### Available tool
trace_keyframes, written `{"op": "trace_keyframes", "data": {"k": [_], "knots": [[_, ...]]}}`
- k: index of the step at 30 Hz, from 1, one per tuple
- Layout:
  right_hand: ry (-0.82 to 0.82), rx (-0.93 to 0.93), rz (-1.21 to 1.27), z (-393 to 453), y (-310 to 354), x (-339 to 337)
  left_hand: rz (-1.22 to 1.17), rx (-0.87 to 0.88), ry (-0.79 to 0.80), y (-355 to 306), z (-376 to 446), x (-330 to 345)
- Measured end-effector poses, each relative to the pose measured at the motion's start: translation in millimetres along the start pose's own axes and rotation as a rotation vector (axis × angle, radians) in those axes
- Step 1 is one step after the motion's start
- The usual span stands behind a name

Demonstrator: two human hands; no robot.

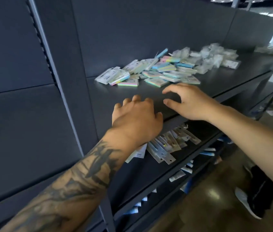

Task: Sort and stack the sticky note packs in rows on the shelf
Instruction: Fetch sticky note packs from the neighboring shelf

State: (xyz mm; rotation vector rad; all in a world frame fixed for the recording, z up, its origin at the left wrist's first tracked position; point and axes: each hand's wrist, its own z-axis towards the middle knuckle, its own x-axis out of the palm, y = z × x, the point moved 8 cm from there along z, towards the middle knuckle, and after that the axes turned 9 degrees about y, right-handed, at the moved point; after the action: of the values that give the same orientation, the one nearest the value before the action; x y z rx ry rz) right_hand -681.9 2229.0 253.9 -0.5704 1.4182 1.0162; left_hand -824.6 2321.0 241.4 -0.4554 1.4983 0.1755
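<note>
While both hands hover empty over the front of the shelf [219,81], sorting has apparently not begun. Left hand [136,117] and right hand [191,102] are relaxed, fingers loosely spread, gripping nothing. The sticky note packs [150,72] lie in a loose heap farther back on the shelf, beyond both hands, untouched. Next move, as judged: reach to the heap and take a pack.

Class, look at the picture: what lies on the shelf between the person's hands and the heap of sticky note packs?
Nothing: in the head view, bare dark shelf separates the hands from the packs.
</note>
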Motion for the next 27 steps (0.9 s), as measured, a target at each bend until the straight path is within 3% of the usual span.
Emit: {"op": "trace_keyframes", "data": {"k": [7,15,20,27], "knots": [[-0.003,-0.336,-0.018,110.6,19.1,1.2,0.048,-0.339,-0.01,30.5,17.3,-5.2],[0.047,-0.607,-0.052,189.7,41.8,2.7,-0.074,-0.703,-0.107,69.5,58.5,-23.6],[0.088,-0.631,-0.19,222.1,54.5,13.1,-0.154,-0.762,-0.193,111.0,103.7,-36.8],[0.152,-0.581,-0.259,241.8,51.3,32.7,-0.135,-0.637,-0.109,132.3,137.7,-19.6]]}}
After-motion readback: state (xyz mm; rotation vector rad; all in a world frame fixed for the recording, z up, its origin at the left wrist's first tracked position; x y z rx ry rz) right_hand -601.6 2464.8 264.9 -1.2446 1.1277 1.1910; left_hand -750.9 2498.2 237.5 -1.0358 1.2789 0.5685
